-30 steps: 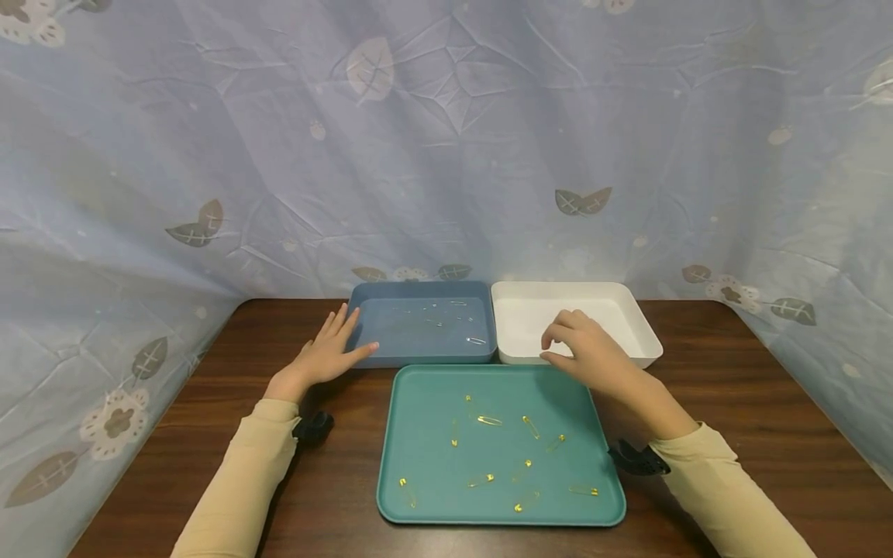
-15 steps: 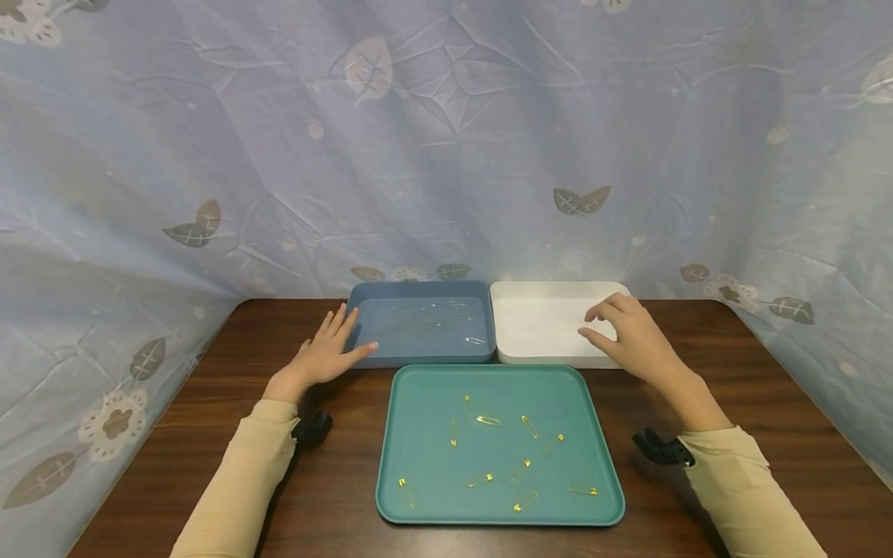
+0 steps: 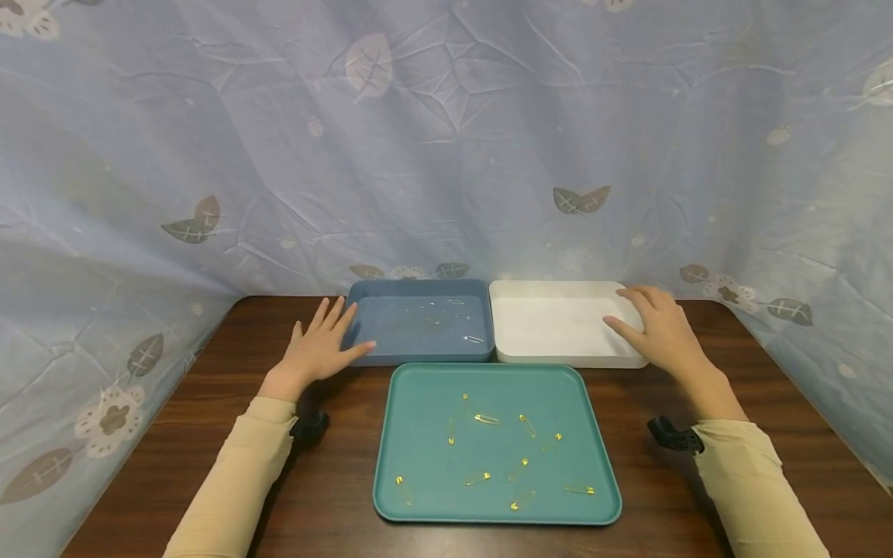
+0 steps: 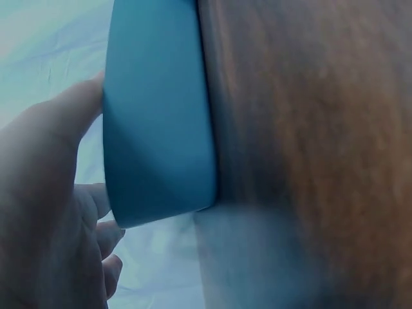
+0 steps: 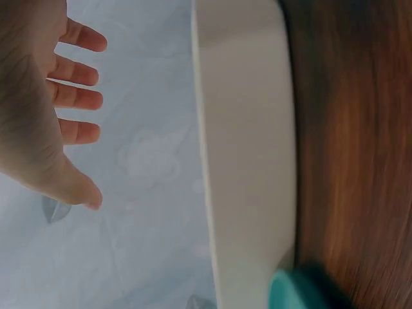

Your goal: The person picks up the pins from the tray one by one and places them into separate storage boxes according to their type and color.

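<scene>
In the head view my left hand point(image 3: 317, 353) is spread at the left end of the blue tray point(image 3: 418, 359), its thumb at the front rim. Several silver safety pins point(image 3: 474, 339) lie in that tray. My right hand point(image 3: 663, 333) is at the right end of the white tray point(image 3: 544, 322), fingers loosely bent, thumb apart, holding nothing. The right wrist view shows its fingers point(image 5: 77, 96) apart from the white tray's wall point(image 5: 248, 148). Nearer to me, several gold safety pins point(image 3: 487, 419) are scattered on the green tray point(image 3: 418, 434).
The dark wooden table point(image 3: 328, 480) carries all three trays. Behind them hangs a pale patterned cloth point(image 3: 446, 155). The blue and white trays stand side by side, directly behind the green one. A black strap point(image 3: 675, 435) is on the right wrist, another black strap point(image 3: 309, 428) on the left.
My right hand has moved to the right, from over the white tray's front left part to its right end, and its fingers have spread wider. The left hand has stayed nearly still.
</scene>
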{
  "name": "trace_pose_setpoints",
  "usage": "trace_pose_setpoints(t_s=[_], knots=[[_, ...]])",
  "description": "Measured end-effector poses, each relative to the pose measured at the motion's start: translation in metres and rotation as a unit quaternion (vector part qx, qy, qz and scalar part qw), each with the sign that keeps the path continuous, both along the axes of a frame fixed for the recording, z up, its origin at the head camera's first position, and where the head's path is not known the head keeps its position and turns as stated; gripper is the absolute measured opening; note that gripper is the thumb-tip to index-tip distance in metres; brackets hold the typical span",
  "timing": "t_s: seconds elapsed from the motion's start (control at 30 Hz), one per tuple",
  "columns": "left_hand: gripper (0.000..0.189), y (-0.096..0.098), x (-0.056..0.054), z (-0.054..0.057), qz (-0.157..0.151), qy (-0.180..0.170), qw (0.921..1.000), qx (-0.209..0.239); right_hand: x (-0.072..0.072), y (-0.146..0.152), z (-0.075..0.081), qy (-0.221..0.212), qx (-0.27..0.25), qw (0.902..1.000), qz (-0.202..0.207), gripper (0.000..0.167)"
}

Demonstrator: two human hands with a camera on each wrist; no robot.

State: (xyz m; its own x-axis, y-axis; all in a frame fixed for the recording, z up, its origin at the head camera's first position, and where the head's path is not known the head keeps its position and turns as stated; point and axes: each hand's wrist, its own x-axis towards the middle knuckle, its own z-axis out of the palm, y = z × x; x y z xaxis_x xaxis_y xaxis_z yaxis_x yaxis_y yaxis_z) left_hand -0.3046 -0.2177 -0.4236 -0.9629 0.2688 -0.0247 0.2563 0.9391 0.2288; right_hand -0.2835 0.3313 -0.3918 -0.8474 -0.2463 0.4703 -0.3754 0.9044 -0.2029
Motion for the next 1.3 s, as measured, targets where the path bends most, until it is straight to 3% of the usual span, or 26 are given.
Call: trace_pose_setpoints(t_s=[0.2, 0.4, 0.53, 0.77, 0.93, 1.3], knots=[[0.09, 0.004, 0.002, 0.009, -0.018, 0.034, 0.9992, -0.008, -0.004, 0.015, -0.01, -0.058, 0.009, 0.9982, -0.012, 0.069], [0.081, 0.015, 0.01, 0.023, -0.061, 0.094, 0.9936, 0.009, -0.008, 0.027, -0.019, -0.146, 0.009, 0.9888, -0.027, 0.079], [0.071, 0.024, 0.018, 0.032, -0.101, 0.143, 0.9843, 0.024, -0.011, 0.031, -0.024, -0.187, 0.004, 0.9822, -0.022, 0.081], [0.057, 0.042, 0.027, 0.034, -0.165, 0.204, 0.9626, 0.067, -0.012, 0.029, -0.031, -0.225, 0.008, 0.9743, -0.017, 0.083], [0.047, 0.055, 0.033, 0.033, -0.193, 0.19, 0.9575, 0.1, -0.012, 0.028, -0.034, -0.243, 0.014, 0.9698, -0.019, 0.085], [0.035, 0.077, 0.043, 0.028, -0.243, 0.103, 0.9542, 0.141, -0.013, 0.029, -0.039, -0.248, 0.013, 0.9686, -0.017, 0.085]])
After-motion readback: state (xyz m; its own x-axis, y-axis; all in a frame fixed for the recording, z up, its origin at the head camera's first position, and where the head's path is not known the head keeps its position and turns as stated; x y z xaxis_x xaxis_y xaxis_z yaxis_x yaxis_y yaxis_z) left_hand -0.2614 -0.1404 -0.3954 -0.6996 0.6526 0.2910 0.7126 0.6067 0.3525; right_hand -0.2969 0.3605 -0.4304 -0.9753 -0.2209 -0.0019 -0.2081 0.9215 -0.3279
